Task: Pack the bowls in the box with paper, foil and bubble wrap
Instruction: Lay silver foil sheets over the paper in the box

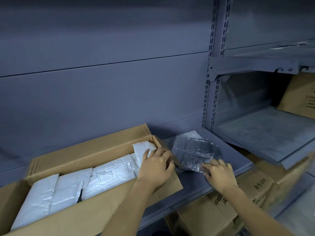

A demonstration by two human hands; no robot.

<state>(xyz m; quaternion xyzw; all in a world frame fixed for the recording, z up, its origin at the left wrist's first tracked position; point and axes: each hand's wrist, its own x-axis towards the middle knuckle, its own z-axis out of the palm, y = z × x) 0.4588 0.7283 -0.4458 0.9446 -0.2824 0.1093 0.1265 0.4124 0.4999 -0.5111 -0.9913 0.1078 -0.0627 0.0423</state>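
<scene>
Right fingers pinching foil edge, beside box

Wide open air above the box and the shelf, up to the back panel. Inside the box, packed almost wall to wall with white padded packets; only a dark slit between two near the front wall. Barred at the box's right end by the left hand lying over the wall and by the folded-out flap. Just right of the flap, mid-shelf taken by the foil-wrapped bundle on bubble wrap, the right hand at its front corner. Bare strip along the shelf's front edge and toward its right end, bounded there by the slotted upright and the tilted side shelf.
</scene>
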